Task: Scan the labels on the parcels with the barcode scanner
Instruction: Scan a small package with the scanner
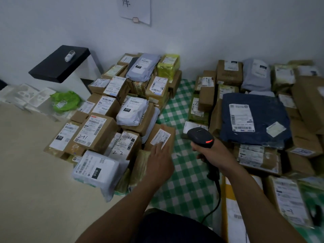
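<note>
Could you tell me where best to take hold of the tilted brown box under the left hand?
Probably by the right edge of the box, coming from the checked cloth side: that edge stands free, while parcels crowd its left. Its label faces up, so keep the left hand off it.

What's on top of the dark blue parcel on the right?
A white shipping label and a smaller pale slip lie on the dark blue parcel. What lies beneath it is hidden.
</note>
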Available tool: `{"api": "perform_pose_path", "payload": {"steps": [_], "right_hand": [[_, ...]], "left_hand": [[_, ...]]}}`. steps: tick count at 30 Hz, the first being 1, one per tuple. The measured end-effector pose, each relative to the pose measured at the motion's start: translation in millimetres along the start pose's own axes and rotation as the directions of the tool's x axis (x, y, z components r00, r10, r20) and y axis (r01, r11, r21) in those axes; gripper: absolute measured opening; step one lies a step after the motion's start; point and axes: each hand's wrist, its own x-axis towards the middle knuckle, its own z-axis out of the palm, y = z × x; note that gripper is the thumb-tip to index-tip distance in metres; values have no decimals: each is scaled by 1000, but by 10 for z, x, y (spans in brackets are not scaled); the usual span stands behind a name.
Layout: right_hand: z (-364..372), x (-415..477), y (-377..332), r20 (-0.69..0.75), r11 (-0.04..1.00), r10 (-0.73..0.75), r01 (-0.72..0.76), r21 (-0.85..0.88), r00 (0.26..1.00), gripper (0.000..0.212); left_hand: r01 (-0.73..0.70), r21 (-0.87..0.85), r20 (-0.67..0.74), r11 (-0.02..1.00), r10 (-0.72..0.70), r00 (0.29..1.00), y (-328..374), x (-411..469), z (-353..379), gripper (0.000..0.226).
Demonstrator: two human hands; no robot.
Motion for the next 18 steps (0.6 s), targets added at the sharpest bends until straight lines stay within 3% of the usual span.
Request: {"api": "perform_pose_path", "payload": {"steps": [5, 8, 18], "right_hand": [[-176, 157, -106, -152, 990, -42, 21, -137, 988, 43], [-247, 239, -148, -186, 986, -36, 5, -166, 982, 36], [-388, 439, -12, -264, 983, 103, -139, -119, 959, 59]], "left_hand": [[-66, -26, 75, 997, 68, 995, 280, 805, -151, 55], [-187, -53, 144, 981, 192, 971, 396, 1257, -148, 50], [-235, -103, 391, 966, 257, 884, 445, 2188, 158, 75]]}}
